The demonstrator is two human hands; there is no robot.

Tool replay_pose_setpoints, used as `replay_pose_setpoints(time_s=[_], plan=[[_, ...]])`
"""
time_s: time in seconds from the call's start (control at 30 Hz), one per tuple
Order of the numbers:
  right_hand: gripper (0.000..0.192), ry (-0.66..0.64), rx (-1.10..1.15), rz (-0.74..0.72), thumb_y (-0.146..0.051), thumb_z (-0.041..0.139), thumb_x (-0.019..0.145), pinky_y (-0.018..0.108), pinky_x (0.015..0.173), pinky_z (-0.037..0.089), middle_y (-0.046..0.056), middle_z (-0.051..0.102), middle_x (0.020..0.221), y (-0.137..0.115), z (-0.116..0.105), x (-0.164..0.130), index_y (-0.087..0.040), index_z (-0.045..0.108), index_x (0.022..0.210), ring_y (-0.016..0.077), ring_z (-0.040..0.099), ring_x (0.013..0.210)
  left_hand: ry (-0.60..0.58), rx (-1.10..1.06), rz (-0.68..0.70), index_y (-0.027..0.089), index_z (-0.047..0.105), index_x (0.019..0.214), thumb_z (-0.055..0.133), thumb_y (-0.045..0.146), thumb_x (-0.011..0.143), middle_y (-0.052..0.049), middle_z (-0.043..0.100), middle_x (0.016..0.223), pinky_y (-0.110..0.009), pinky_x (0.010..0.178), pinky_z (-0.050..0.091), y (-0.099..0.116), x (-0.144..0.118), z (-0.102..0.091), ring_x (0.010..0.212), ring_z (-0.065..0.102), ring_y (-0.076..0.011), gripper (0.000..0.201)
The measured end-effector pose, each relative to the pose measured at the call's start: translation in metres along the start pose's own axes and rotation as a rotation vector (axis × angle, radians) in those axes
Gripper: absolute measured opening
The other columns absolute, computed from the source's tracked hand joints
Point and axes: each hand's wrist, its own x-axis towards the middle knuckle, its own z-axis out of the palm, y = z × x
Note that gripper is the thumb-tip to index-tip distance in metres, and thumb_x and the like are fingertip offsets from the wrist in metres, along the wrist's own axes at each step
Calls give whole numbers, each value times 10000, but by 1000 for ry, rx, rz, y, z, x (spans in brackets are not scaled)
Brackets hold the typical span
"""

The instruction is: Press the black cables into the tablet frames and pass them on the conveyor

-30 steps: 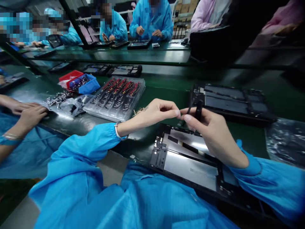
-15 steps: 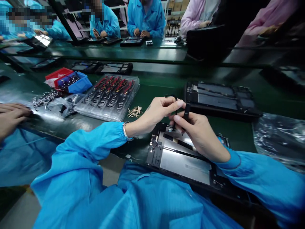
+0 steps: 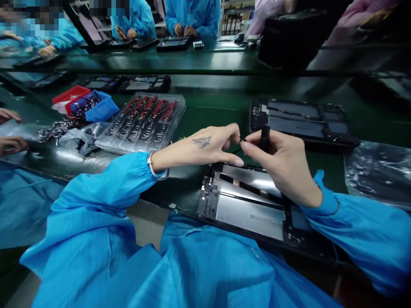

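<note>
My left hand [image 3: 205, 147] and my right hand [image 3: 282, 164] meet above the far end of an opened tablet frame [image 3: 250, 205] that lies in front of me on the green bench. The right hand grips a small black elongated part [image 3: 265, 136] held upright. The left hand's fingertips pinch a thin dark strip joined to that part, right beside the right thumb. Both wrists wear blue gown sleeves; a metal bangle sits on the left wrist.
A clear tray [image 3: 143, 122] of red-and-black parts lies left of my hands, with blue [image 3: 96, 107] and red bins and a crumpled bag [image 3: 81, 137] beyond. A second opened tablet [image 3: 302, 122] lies behind. Another person's hands [image 3: 9, 132] rest at far left. Workers sit across.
My left hand has turned palm down and closed in on the part from the left. Both hands shifted slightly toward the far end of the tablet; the view tilted down.
</note>
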Motion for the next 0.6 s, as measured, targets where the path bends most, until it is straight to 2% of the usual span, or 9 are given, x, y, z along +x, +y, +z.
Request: replay_pose_setpoints(time_s=[0.07, 0.1, 0.17, 0.2, 0.27, 0.4, 0.6], plan=[[102, -23, 160, 89, -267, 768, 859, 298, 612, 401, -8, 623, 687, -2, 0, 1, -209, 723, 789, 132, 512, 637, 164, 146, 69, 185, 588, 1230, 752, 523, 948, -90, 655, 1117, -313, 753, 502, 5, -5, 3, 917, 629, -207, 470], [113, -42, 238, 129, -270, 764, 862, 296, 587, 378, -12, 596, 659, -3, 0, 1, -204, 719, 782, 125, 489, 614, 250, 244, 100, 201, 579, 1248, 699, 496, 996, -107, 647, 1163, -344, 804, 528, 9, -7, 4, 979, 640, -229, 406], [138, -72, 341, 180, -281, 756, 870, 293, 563, 350, -9, 580, 648, -7, 1, 0, -199, 714, 768, 120, 474, 602, 367, 458, 160, 214, 613, 1176, 528, 401, 1096, -112, 653, 1130, -389, 852, 546, 18, -11, 7, 1020, 652, -248, 220], [147, -72, 362, 186, -285, 753, 873, 293, 561, 345, -5, 587, 657, -9, 1, -1, -197, 713, 762, 118, 474, 604, 390, 554, 191, 212, 631, 1125, 449, 351, 1122, -109, 660, 1082, -398, 848, 550, 21, -12, 9, 1000, 658, -247, 229], [153, -58, 358, 178, -291, 760, 874, 296, 565, 350, 0, 610, 681, -12, 2, -3, -198, 715, 761, 113, 473, 604, 412, 699, 243, 197, 652, 1056, 360, 269, 1135, -104, 670, 1005, -394, 812, 556, 26, -13, 11, 933, 665, -233, 311], [162, -53, 296, 149, -318, 765, 885, 305, 574, 359, 6, 625, 696, -12, 1, -6, -203, 731, 776, 118, 475, 608, 440, 826, 259, 173, 662, 982, 343, 200, 1125, -104, 685, 967, -363, 759, 558, 28, -15, 15, 865, 664, -210, 351], [159, -62, 236, 117, -311, 761, 890, 306, 571, 350, 0, 610, 694, -10, -1, -7, -212, 731, 768, 131, 493, 635, 403, 669, 179, 172, 653, 956, 268, 231, 1137, -115, 668, 951, -393, 815, 573, 33, -14, 16, 916, 681, -225, 429]])
